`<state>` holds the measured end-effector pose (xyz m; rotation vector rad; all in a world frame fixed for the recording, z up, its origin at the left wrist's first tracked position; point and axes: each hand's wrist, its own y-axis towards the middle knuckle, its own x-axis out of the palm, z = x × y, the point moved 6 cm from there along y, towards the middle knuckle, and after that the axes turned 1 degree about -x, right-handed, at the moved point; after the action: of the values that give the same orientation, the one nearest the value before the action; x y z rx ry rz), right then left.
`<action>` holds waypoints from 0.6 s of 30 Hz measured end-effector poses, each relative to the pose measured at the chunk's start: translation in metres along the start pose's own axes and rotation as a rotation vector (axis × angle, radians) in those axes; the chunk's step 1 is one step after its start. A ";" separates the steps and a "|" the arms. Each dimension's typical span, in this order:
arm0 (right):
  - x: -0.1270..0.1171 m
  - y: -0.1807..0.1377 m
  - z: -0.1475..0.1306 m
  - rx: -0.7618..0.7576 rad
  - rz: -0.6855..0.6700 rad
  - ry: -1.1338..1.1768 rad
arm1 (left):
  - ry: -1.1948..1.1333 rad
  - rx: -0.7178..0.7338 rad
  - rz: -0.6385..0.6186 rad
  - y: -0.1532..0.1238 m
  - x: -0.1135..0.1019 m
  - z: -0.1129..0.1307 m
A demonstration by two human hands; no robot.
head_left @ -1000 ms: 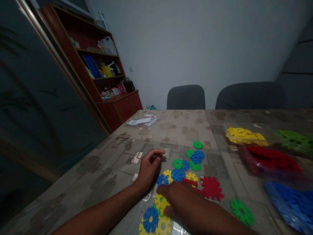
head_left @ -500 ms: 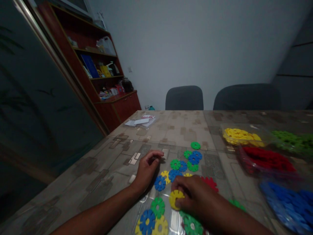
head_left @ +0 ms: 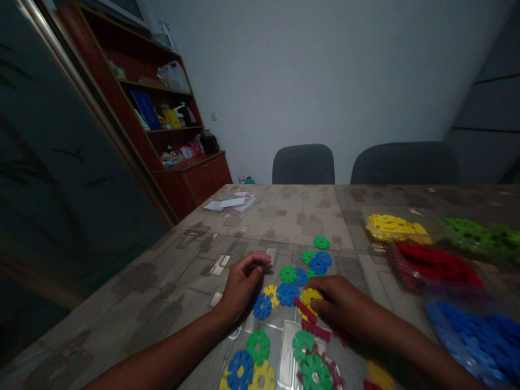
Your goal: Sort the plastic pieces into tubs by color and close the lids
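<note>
My right hand pinches a yellow notched plastic disc between thumb and fingers. A red piece crosses that disc edge-on; whether the two are joined I cannot tell. Nearby lies another red piece, also edge-on. My left hand rests on the table with fingers loosely bent and nothing visible in it. Just right of it are a blue disc, a yellow disc and a larger blue disc. Closer to me is a cluster with a green disc and red pieces.
Clear tubs at right hold yellow pieces, red pieces, blue pieces and green pieces. Several blue and green discs lie beyond my hands. Plastic packets lie at the table's far left, with chairs behind.
My right hand has moved forward and right, away from the near cluster, uncovering green and red pieces there. Red pieces now show beside it. My left hand has stayed in place.
</note>
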<state>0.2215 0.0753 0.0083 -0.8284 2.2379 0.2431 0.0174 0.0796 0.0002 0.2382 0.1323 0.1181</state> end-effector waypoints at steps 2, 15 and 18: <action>0.002 -0.002 -0.004 -0.005 -0.034 -0.003 | 0.001 0.001 -0.005 0.000 0.000 0.000; 0.010 -0.008 0.000 0.063 0.071 -0.086 | 0.025 0.018 -0.024 0.001 0.002 0.001; 0.011 -0.011 -0.004 0.024 0.072 -0.062 | 0.025 0.016 -0.022 0.002 0.001 -0.001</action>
<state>0.2209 0.0599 0.0044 -0.7185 2.2110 0.2717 0.0182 0.0819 0.0001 0.2515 0.1612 0.0985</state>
